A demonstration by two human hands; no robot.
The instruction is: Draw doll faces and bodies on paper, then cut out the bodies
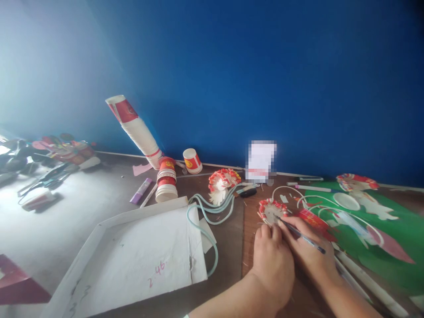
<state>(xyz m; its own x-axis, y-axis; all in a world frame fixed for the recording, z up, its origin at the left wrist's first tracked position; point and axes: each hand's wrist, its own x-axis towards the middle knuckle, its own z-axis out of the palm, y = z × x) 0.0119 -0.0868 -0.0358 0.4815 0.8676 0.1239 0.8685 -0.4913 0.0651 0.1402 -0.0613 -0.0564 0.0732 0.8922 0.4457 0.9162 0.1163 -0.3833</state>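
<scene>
In the head view, my right hand (313, 249) grips a pen (306, 240) with a dark tip end and a clear barrel. The pen's tip meets the pale inside of a cut paper cup (272, 209), whose strips are curled into a red-and-white rim. Closed at the cup's near edge, my left hand (274, 261) holds it against the brown table; its fingertips are partly hidden. Another cut cup (224, 180) with curled red strips lies behind, to the left.
A shallow white box lid (139, 260) lies to the left, with a pale blue cable (215, 221) beside it. Stacked paper cups (141, 137) lean at the blue wall. On the right, a green sheet (371, 265) carries paper scraps and a white plate-like disc (346, 201).
</scene>
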